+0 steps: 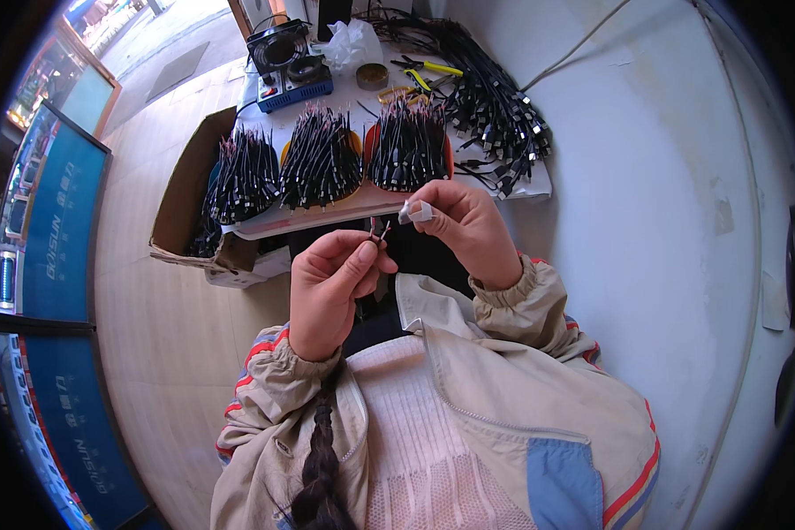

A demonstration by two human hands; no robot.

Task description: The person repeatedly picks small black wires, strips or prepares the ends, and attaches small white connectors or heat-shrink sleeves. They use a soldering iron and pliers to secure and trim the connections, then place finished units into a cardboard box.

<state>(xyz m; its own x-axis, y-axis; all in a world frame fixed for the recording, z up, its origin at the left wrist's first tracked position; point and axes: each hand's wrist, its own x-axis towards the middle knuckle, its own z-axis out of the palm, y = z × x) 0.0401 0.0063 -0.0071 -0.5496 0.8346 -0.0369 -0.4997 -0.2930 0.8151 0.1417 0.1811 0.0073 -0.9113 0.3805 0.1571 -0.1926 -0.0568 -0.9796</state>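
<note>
My left hand (pixel 337 276) is closed in a pinch, thumb against forefinger. Between those fingertips is a thin dark cable end (pixel 381 233) whose stripped strands spread upward. To the right and a little higher, my right hand (pixel 468 225) has its thumb and forefinger pressed together. White tape (pixel 422 213) is wrapped round a digit there, and a small silvery tip (pixel 405 213) shows beside it. What that hand pinches, if anything, is too small to make out. A gap separates the two hands, which are just in front of the table edge.
Black cables with pinkish wire ends fill a red tub (pixel 409 146), a yellow tub (pixel 320 157) and a left-hand bundle (pixel 244 175). Loose USB cables (pixel 503 119), yellow-handled pliers (pixel 440 68), a tape roll (pixel 372 77) and a blue-based device (pixel 291 75) lie behind. A cardboard box (pixel 185 190) stands left.
</note>
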